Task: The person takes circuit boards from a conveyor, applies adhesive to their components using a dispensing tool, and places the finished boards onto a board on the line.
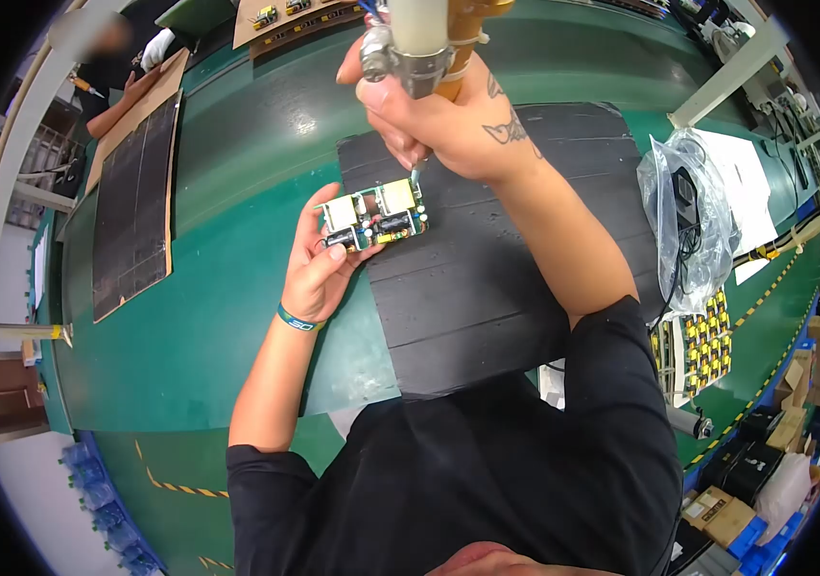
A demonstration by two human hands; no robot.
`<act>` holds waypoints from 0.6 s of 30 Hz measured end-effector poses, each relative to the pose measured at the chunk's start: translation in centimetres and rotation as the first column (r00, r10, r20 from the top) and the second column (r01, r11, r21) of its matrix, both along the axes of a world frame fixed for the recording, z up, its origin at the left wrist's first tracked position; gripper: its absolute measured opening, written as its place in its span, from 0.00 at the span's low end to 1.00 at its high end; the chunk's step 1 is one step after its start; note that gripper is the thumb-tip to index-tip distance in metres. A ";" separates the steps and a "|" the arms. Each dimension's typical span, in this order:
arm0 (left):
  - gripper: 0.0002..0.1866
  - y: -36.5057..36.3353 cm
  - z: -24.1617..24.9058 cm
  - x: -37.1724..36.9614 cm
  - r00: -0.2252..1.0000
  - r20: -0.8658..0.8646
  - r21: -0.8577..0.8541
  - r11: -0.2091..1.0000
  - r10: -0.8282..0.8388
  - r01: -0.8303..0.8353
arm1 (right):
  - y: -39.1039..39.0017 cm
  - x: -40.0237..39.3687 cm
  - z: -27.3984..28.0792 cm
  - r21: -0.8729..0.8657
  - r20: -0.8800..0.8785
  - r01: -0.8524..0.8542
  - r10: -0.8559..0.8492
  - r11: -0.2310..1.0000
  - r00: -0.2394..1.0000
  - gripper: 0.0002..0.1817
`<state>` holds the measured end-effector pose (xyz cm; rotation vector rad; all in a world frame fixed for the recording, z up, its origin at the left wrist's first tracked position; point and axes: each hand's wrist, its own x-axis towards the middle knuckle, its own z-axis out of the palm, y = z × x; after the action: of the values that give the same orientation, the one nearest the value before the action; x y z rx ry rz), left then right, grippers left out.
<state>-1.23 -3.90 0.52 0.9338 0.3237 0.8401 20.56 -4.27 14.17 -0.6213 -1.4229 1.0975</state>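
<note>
My left hand (318, 261) is closed on a circuit board (368, 219), with the thumb at its near edge. The board carries two yellow transformers, black capacitors and small white parts. It is held tilted above the left edge of a black mat (487, 278). My right hand (443, 120) is wrapped round a glue dispenser (419, 43) that has a whitish tube and a metal hose clamp. Its upper part is cut off by the frame. The thin nozzle (416, 173) points down at the board's upper right corner; whether it touches cannot be made out.
The mat lies on a green table (208, 326). To the right are a clear plastic bag (693, 226) with a black adapter and cable, and a tray of several yellow parts (707, 346). At upper left, another person's gloved hand (156, 48) is beside a cardboard sheet (136, 206).
</note>
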 end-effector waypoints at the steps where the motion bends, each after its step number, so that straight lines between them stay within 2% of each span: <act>1: 0.40 0.0 0.0 0.0 1.000 -0.002 0.001 1.000 -0.004 0.004 | 0.1 0.0 -0.2 0.013 0.016 0.006 -0.006 1.000 1.000 0.09; 11: 0.40 -0.1 -0.1 0.1 0.999 -0.020 0.027 0.999 0.035 -0.034 | -0.4 -0.1 0.3 -0.030 0.054 0.063 -0.061 0.998 0.997 0.06; 18: 0.40 -0.2 -0.1 0.3 0.999 -0.011 0.023 0.999 0.030 -0.030 | -0.3 0.2 0.3 -0.041 0.072 0.035 -0.032 0.999 0.997 0.10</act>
<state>-0.96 -4.08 0.37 0.9571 0.3387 0.8678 20.76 -4.53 14.50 -0.7183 -1.4487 1.0907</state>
